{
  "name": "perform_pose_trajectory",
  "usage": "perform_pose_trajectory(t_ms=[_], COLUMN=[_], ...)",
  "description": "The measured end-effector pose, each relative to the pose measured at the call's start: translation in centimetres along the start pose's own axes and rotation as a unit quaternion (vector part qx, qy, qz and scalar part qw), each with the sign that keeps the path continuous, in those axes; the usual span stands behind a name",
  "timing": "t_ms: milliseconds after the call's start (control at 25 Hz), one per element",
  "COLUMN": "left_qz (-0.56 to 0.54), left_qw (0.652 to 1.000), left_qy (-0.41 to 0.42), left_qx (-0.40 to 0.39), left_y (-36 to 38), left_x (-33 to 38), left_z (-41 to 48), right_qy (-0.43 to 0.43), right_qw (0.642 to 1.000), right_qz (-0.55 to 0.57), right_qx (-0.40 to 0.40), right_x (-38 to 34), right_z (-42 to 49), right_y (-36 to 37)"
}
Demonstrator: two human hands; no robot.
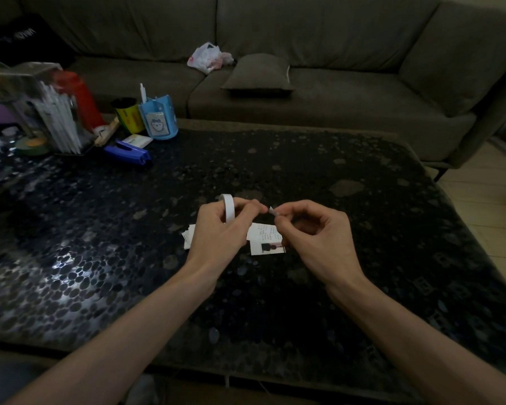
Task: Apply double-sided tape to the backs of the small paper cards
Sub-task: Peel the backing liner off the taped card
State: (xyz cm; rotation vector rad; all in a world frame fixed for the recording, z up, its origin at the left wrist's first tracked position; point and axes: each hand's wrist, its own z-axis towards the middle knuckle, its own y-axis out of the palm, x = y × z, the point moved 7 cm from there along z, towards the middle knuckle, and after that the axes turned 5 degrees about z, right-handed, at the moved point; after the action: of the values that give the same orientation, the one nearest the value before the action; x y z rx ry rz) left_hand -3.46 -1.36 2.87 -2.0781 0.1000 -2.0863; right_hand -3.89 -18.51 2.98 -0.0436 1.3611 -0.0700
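I see stapler (128,151) and blue pen holder (158,118) blocking the table's (362,176) far-left corner, paper cards (268,239) mid-table; right edge open.

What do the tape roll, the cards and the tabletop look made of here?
Tape roll and its tape end: white matte band, probably paper-lined tape.
Cards: thin white printed paper, lying flat.
Tabletop: dark, glossy, pebble-patterned with light glare, perhaps glass or polished stone.

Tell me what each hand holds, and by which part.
The left hand grips the tape roll around its ring; the right hand pinches a small tape strip by its lower end.
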Motion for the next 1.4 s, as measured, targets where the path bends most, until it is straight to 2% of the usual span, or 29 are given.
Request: perform_pose_trajectory(t_ms=[400, 600, 800, 1160, 1400], left_qz=[0.005, 0.069, 0.065, -0.001, -0.028], left_qw=[0.999, 0.994, 0.996, 1.000, 0.999], left_qy=[0.041, 0.077, 0.066, -0.002, -0.002], left_qx=[-0.024, -0.041, 0.002, -0.014, -0.018], left_y=[0.3, 0.9, 0.0, 0.0, -0.2], left_x=[1.0, 1.4, 1.0, -0.1, 0.0], left_z=[-0.5, -0.6, -0.4, -0.3, -0.4], right_qy=[0.024, 0.014, -0.002, -0.023, -0.022], right_qw=[1.000, 1.000, 1.000, 0.999, 0.999], right_qz=[0.003, 0.010, 0.003, -0.002, 0.003], right_qx=[0.005, -0.007, -0.012, -0.029, -0.041], right_x=[0.0, -0.3, -0.3, -0.8, -0.5], right_z=[-0.1, -0.1, -0.1, -0.2, -0.2], right_y=[0.0, 0.1, 0.0, 0.3, 0.4])
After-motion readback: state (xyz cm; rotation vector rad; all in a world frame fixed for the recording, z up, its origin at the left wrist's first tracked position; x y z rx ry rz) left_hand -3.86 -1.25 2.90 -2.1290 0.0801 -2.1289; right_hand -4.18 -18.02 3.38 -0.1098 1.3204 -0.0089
